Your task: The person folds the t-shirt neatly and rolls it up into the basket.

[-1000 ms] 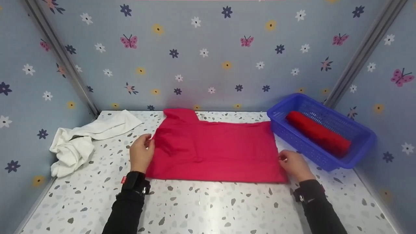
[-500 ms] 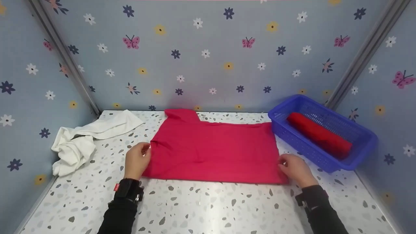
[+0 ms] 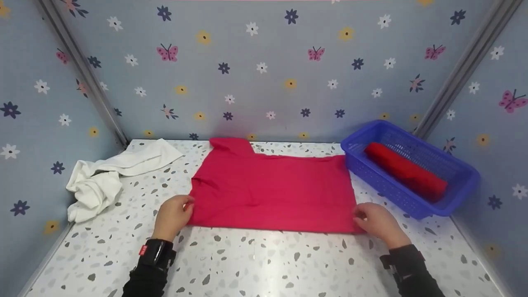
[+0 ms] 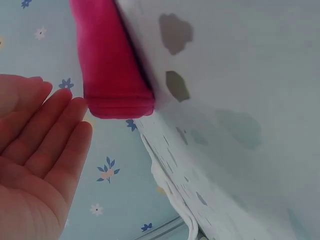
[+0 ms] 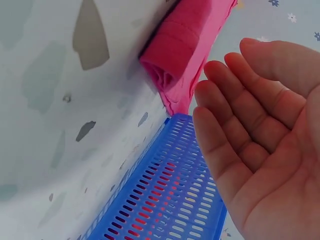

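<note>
A crimson cloth garment [image 3: 288,189] lies spread in a folded, roughly rectangular shape, with a narrower part sticking out at its back left. Small creases show on its left half. My left hand [image 3: 172,216] is at its front left corner, the fingers bent loosely and the palm bare in the left wrist view. At the front right corner is my right hand [image 3: 380,222], its thumb apart from the relaxed fingers in the right wrist view. The garment's near edge [image 5: 172,55] shows there as a rolled, layered fold, beside the fingertips. Neither hand grips anything.
A blue perforated basket [image 3: 383,185] stands at the back right, with a rolled red cloth [image 3: 406,171] inside. A crumpled white cloth [image 3: 97,187] lies at the left. Patterned walls [image 3: 264,49] enclose the speckled table [image 3: 264,268] at the back and sides.
My left hand has slid along the garment's left edge toward the front corner. My right hand has shifted slightly toward the front. The garment's left side lies a little straighter.
</note>
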Demonstrator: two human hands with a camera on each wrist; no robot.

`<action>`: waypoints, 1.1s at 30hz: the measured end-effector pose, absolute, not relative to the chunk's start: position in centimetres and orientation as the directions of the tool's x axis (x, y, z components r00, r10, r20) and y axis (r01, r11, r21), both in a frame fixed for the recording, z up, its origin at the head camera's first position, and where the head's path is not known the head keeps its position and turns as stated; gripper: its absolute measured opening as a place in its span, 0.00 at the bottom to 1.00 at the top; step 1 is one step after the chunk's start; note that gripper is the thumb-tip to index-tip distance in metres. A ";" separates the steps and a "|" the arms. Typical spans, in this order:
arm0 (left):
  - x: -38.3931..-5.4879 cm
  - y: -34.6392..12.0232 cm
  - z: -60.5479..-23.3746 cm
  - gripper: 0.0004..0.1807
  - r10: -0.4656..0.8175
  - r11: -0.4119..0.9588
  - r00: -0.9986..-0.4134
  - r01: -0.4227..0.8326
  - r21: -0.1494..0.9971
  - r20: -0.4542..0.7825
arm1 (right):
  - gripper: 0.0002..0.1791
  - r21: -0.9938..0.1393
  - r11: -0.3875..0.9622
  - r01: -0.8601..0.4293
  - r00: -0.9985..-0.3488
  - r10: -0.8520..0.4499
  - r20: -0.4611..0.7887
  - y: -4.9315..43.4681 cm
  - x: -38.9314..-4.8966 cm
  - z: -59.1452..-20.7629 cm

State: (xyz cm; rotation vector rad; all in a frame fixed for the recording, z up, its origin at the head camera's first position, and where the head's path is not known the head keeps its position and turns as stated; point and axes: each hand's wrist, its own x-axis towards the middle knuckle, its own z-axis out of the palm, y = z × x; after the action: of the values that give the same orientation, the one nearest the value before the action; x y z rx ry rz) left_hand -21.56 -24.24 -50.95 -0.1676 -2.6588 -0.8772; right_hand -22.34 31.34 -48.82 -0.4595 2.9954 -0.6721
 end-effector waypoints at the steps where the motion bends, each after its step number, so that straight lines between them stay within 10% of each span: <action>1: -21.4 -24.2 -51.0 0.08 0.018 0.808 -0.938 0.217 0.548 0.346 | 0.03 -0.421 0.861 -0.285 -0.953 -0.301 0.030 31.3 -22.2 -48.9; 33: -19.8 -24.1 -51.6 0.12 0.127 0.895 -0.971 0.200 0.399 0.200 | 0.13 -0.284 0.852 -0.441 -0.893 -0.447 0.047 31.0 -21.7 -50.4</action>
State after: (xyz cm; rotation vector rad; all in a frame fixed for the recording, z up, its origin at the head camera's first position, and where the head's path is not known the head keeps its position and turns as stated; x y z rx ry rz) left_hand -19.83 -24.06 -51.62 -0.2513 -2.8921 -0.6357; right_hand -21.75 31.04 -50.41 -0.7196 3.0023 -0.4529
